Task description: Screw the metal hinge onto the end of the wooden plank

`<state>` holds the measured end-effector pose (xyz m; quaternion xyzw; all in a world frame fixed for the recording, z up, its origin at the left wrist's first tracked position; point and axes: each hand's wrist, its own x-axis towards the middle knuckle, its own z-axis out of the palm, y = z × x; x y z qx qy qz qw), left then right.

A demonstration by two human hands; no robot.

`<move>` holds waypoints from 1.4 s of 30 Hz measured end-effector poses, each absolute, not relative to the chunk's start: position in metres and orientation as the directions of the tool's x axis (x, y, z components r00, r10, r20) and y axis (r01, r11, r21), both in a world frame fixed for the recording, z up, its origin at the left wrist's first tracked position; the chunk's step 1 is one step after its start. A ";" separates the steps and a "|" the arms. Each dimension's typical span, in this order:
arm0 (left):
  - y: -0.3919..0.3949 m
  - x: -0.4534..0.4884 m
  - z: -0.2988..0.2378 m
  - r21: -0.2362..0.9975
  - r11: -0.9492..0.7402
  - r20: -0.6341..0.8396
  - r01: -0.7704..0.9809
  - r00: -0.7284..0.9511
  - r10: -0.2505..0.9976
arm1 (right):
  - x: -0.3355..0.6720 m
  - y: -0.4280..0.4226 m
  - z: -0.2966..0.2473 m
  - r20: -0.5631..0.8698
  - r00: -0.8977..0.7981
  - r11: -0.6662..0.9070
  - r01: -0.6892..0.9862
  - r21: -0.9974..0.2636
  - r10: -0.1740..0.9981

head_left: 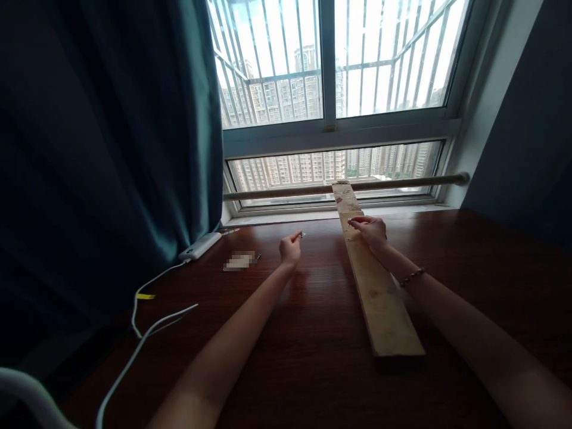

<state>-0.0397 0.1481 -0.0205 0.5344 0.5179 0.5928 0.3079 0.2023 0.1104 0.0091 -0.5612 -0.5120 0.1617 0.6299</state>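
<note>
A long wooden board (379, 292) slopes from the brown tabletop up to the rail by the window. My right hand (370, 231) is over the board's upper part, pinching a tiny pale piece too small to name. Close to its fingertips, several little objects like screws or nails (347, 231) show on the wood. Left of the board, my left hand (291, 247) is above the tabletop. Its thumb and fingers are closed on a small shiny metal piece (302, 234), whose kind I cannot make out.
A white power strip (201, 246) lies by the blue curtain (196, 119), its white cable (147, 333) looping along the left. A blurred-out card-like item (240, 260) rests on the brown table (313, 357). Behind runs a horizontal rail (402, 183) before the barred window.
</note>
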 end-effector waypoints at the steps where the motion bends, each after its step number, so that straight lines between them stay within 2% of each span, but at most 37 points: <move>1: 0.149 -0.061 -0.019 0.924 -0.286 0.351 0.254 -0.264 0.899 | 0.203 0.111 0.008 0.471 0.420 0.313 0.391 -0.865 0.776; 5: 0.156 -0.148 -0.019 0.848 -0.261 0.450 0.461 -0.366 0.815 | 0.203 0.113 0.005 0.492 0.409 0.313 0.431 -0.847 0.769; 14: 0.158 -0.252 -0.047 0.753 -0.158 0.531 0.638 -0.448 0.719 | 0.202 0.110 0.006 0.480 0.424 0.306 0.415 -0.857 0.768; 26: 0.158 -0.253 -0.064 0.674 -0.219 0.587 0.706 -0.331 0.739 | 0.201 0.106 0.009 0.477 0.439 0.287 0.432 -0.855 0.761; 42: 0.161 -0.257 -0.070 0.657 -0.265 0.621 0.705 -0.307 0.721 | 0.204 0.111 0.003 0.502 0.427 0.298 0.459 -0.837 0.752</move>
